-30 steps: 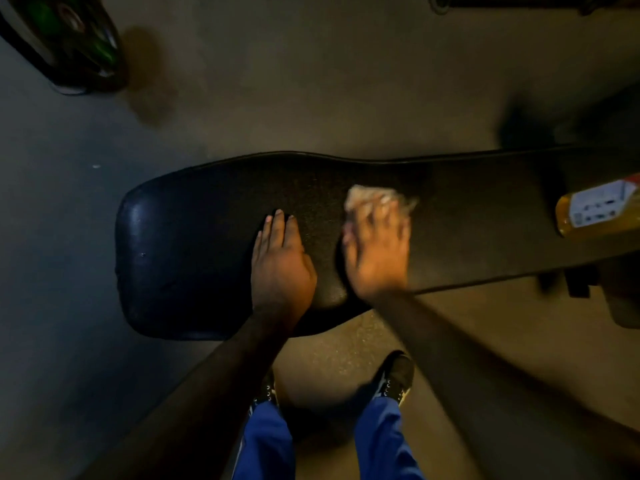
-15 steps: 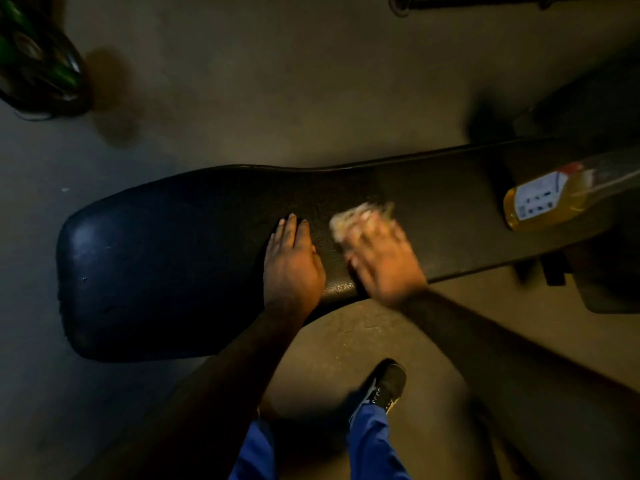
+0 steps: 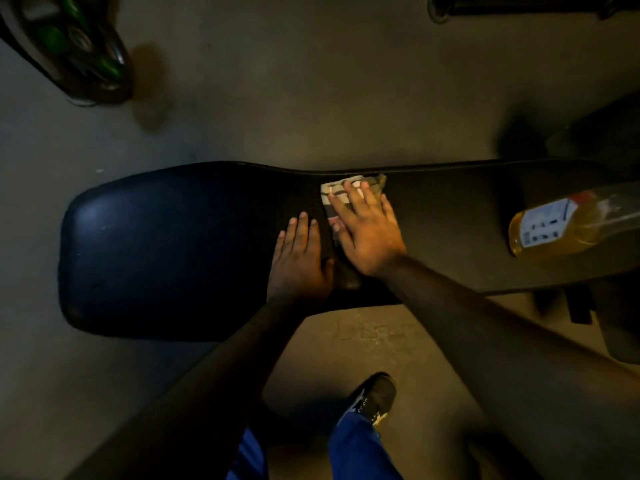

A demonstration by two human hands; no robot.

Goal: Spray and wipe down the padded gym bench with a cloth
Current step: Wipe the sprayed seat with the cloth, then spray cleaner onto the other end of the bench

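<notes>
The black padded gym bench (image 3: 166,244) runs left to right across the view. My right hand (image 3: 367,233) lies flat on a pale checked cloth (image 3: 334,194), pressing it onto the pad near the bench's far edge. Only the cloth's far and left edges show past the fingers. My left hand (image 3: 299,258) rests palm down on the pad just left of it, holding nothing. A bottle of yellow liquid (image 3: 554,226) with a white label lies on its side on the bench at the right.
Bare concrete floor surrounds the bench. A dark object with green parts (image 3: 72,50) sits on the floor at the top left. A dark bar (image 3: 519,5) crosses the top right. My shoe (image 3: 374,400) and blue trouser legs stand close to the bench's near side.
My right hand has slid the cloth away from me, from the near middle of the pad to its far edge. My left hand stays planted. The view has shifted slightly.
</notes>
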